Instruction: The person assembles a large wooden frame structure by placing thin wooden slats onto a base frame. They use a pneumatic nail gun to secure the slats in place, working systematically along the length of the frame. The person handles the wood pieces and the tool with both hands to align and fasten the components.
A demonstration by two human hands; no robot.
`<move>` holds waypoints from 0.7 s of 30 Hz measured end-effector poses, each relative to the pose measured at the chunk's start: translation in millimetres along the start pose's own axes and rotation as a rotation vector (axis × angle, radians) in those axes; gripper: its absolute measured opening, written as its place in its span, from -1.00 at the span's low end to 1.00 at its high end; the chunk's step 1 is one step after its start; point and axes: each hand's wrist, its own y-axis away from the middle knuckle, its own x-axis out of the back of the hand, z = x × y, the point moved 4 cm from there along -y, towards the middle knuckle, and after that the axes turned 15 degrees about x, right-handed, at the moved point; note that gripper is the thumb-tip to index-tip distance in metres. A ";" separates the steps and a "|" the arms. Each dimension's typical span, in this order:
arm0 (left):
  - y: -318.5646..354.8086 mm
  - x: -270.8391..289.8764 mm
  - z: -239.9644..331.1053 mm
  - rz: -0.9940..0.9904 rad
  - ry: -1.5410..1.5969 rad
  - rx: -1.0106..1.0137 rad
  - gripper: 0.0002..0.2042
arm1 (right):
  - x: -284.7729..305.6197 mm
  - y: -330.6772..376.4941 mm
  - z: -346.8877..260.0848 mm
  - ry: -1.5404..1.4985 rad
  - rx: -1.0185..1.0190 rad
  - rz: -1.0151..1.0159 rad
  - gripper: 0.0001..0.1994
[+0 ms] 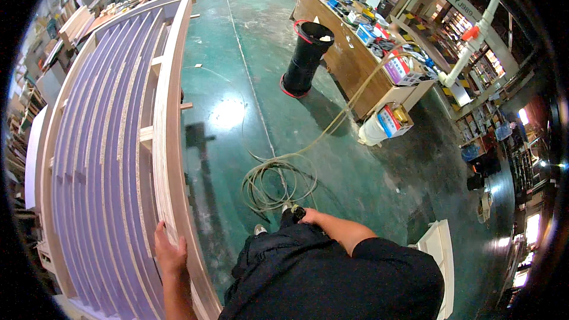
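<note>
A long pale wooden frame (168, 124) runs along my left side, with purple-faced slats (98, 172) set lengthwise in it. On its near rail rests my left hand (170, 253), fingers at one edge and thumb at the other, gripping it. My right hand (309, 216) is closed around a small dark tool (297, 212) in front of my body. What kind of tool it is does not show clearly. Just beyond it, a pale hose (278, 166) lies in loose coils on the green floor, near my shoes.
A tall black bin (305, 59) with red rims stands ahead. To its right is a wooden workbench (338, 35) crowded with boxes and tools, the hose running up onto it. A white bucket (372, 130) with a box stands at its foot. A white panel (440, 261) is behind my right side.
</note>
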 end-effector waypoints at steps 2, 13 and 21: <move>-1.6 -0.3 -8.9 -0.004 -0.030 -0.034 -0.27 | 13.5 -10.4 -14.7 0.016 -0.019 0.019 -0.19; -37.1 -6.6 49.7 0.045 -0.033 0.107 -0.19 | 79.8 -72.8 -65.3 -0.083 0.068 0.012 -0.30; -123.0 -25.6 91.4 0.222 -0.186 0.101 -0.15 | 165.1 -132.8 -40.7 -0.115 0.181 0.017 -0.29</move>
